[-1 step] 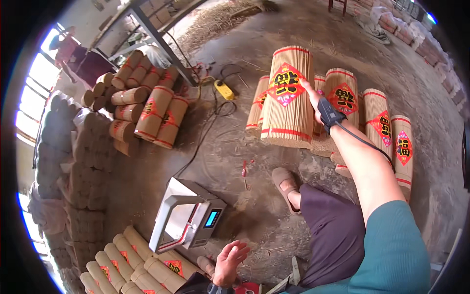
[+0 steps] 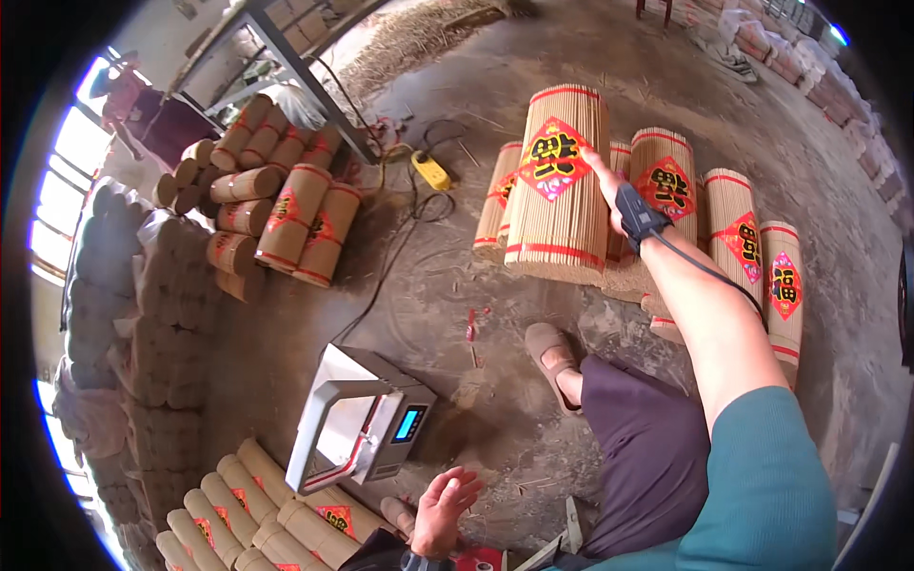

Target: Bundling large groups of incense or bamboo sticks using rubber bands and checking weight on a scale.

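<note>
A large bundle of thin tan sticks (image 2: 557, 224), with red bands and a red diamond label, rests on top of other bundles ahead on the right. My right hand (image 2: 614, 195) is at its right edge, one digit stretched across the label; the other fingers are mostly hidden. A dark strap wraps that wrist. Low in the middle, my left hand (image 2: 446, 504) is raised with its fingers apart and holds nothing. Near it stands a metal machine (image 2: 367, 419) with a lit blue display and a handle-like frame.
Similar bundles (image 2: 300, 214) are piled at the far left, and more (image 2: 224, 509) lie at the lower left. A yellow power strip (image 2: 431, 171) and dark cables lie on the floor. Wrapped stacks (image 2: 171, 333) line the left side. A person (image 2: 157, 109) is beyond the pile.
The view has shifted very slightly, so the floor things appear a little further left. Both hands and the large bundle keep nearly the same position.
</note>
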Demonstrator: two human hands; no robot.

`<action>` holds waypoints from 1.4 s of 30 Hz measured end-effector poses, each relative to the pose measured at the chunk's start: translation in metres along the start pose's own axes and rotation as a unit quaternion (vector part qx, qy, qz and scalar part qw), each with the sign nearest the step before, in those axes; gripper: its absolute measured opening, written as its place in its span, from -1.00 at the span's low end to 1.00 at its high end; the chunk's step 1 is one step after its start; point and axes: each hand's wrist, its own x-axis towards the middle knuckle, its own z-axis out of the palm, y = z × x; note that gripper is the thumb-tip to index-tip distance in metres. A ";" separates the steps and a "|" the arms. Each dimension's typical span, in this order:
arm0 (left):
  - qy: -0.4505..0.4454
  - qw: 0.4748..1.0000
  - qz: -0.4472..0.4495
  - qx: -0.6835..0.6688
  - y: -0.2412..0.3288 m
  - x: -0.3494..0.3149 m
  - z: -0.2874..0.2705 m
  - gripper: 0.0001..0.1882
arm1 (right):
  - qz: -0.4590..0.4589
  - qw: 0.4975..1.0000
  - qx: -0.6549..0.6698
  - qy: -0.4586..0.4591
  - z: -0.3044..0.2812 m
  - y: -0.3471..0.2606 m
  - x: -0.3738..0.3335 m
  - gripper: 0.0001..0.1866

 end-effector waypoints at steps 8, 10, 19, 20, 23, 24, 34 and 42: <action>-0.007 0.999 -0.029 -0.014 -0.006 0.012 0.006 -0.58 | 0.027 0.999 -0.015 -0.041 -0.022 0.030 0.063 0.05; -0.009 1.000 -0.024 -0.015 -0.007 0.012 0.010 -0.58 | 0.014 0.996 -0.040 -0.076 -0.028 0.025 0.075 0.04; 0.000 0.988 0.152 -0.008 0.049 -0.043 -0.004 -0.50 | 0.027 0.928 -0.367 -0.065 -0.005 -0.046 0.016 -0.26; 0.014 0.981 0.190 -0.016 0.058 -0.058 -0.014 -0.49 | 0.019 0.920 -0.360 -0.152 0.003 -0.057 -0.004 -0.36; 0.046 0.947 0.312 -0.059 0.079 -0.108 -0.049 -0.53 | -0.094 0.936 -0.236 -0.246 -0.016 -0.066 -0.059 -0.47; 0.086 0.931 0.351 -0.054 0.086 -0.138 -0.067 -0.54 | -0.100 0.918 -0.252 -0.290 -0.003 -0.064 -0.084 -0.43; 0.590 0.672 0.372 -0.248 -0.088 -0.364 -0.271 -0.62 | -0.045 0.772 -0.288 -0.564 0.132 -0.034 -0.356 -0.47; 0.775 0.557 0.287 -0.080 -0.200 -0.418 -0.324 -0.67 | 0.079 0.650 -0.265 -0.707 0.260 0.027 -0.520 -0.58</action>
